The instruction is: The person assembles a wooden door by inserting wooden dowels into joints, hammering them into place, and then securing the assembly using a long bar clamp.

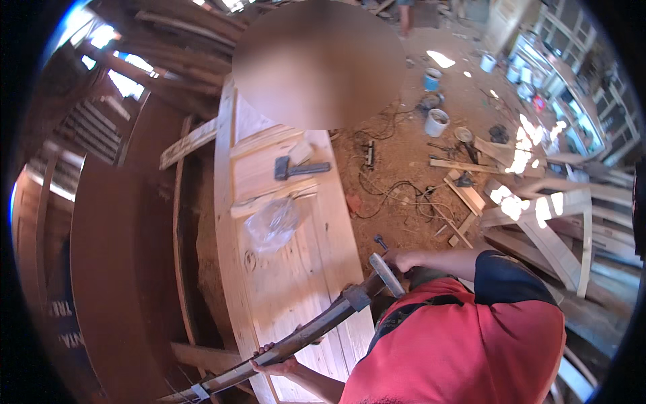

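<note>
1. because the long bar clamp (303, 335) lies aslant across the pale wooden panel (286, 279), it could tip or slide and score the wood.
2. the left hand (277, 365) curls its fingers round the bar near the panel's edge; a loosened hold could let it swing.
3. the right hand (402, 261) is at the clamp's upper end, partly hidden; i cannot tell its grip, but fingers could get pinched there.
4. on the panel lie a hammer (303, 170) and a clear plastic bag (272, 223); a jolt could shift them.
5. beyond, offcuts (464, 194) and a white bucket (436, 124) litter the brown floor (387, 138).
</note>
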Demonstrator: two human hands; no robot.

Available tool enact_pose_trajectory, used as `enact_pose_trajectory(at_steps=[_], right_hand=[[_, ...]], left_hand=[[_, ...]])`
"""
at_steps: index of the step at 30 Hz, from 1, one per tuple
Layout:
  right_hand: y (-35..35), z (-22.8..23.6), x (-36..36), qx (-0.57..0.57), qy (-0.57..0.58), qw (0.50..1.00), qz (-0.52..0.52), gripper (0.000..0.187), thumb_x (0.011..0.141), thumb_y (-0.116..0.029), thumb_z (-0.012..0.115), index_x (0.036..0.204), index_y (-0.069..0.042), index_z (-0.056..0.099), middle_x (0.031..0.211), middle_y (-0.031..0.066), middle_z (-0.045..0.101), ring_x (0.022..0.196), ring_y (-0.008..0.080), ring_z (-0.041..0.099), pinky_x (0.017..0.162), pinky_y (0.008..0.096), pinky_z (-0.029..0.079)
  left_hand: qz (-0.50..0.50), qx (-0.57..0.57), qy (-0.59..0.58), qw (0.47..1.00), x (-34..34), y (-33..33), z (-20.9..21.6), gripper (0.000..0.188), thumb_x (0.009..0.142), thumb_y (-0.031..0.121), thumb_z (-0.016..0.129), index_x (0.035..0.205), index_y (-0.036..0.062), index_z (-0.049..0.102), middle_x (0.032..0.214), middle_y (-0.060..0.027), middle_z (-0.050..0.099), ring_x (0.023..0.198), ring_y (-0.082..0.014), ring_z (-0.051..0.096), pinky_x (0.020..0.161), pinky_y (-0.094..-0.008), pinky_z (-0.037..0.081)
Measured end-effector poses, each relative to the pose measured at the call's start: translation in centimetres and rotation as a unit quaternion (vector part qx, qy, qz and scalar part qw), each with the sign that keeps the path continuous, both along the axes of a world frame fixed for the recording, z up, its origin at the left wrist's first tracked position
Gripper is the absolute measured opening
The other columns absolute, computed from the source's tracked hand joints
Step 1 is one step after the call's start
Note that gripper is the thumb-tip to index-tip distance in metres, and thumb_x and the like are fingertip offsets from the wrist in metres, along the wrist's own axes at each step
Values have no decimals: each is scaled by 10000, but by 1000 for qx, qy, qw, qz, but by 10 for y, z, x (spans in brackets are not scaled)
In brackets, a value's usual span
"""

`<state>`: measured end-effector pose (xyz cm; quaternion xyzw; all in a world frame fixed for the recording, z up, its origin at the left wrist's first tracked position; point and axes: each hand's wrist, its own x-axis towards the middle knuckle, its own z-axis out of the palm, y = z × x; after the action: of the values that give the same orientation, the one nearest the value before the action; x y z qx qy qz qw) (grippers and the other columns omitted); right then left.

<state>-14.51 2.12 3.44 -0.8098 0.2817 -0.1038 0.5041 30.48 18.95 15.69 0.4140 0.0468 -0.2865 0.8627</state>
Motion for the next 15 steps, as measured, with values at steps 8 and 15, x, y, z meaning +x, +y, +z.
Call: enact_pose_trajectory(at_steps=[8, 15], right_hand=[[65, -19, -151, 63, 30, 960, -273, 407, 784, -240, 768, 1162, -143, 654, 1091, 62, 679, 1085, 201, 608, 1008, 353, 442], [172, 75, -261, -210, 200, 608, -739, 391, 821, -91, 700, 1201, -48, 617, 990, 94, 672, 988, 180, 630, 872, 367, 505]], left_hand=[[-169, -55, -26, 984, -146, -98, 52, 328, 885, 480, 627, 943, 161, 585, 755, -8, 577, 661, -179, 587, 644, -323, 535], [-410, -80, -54, 907, -337, -192, 86, 359, 901, 488, 566, 925, 131, 543, 750, -15, 520, 655, -179, 532, 643, -329, 492]])
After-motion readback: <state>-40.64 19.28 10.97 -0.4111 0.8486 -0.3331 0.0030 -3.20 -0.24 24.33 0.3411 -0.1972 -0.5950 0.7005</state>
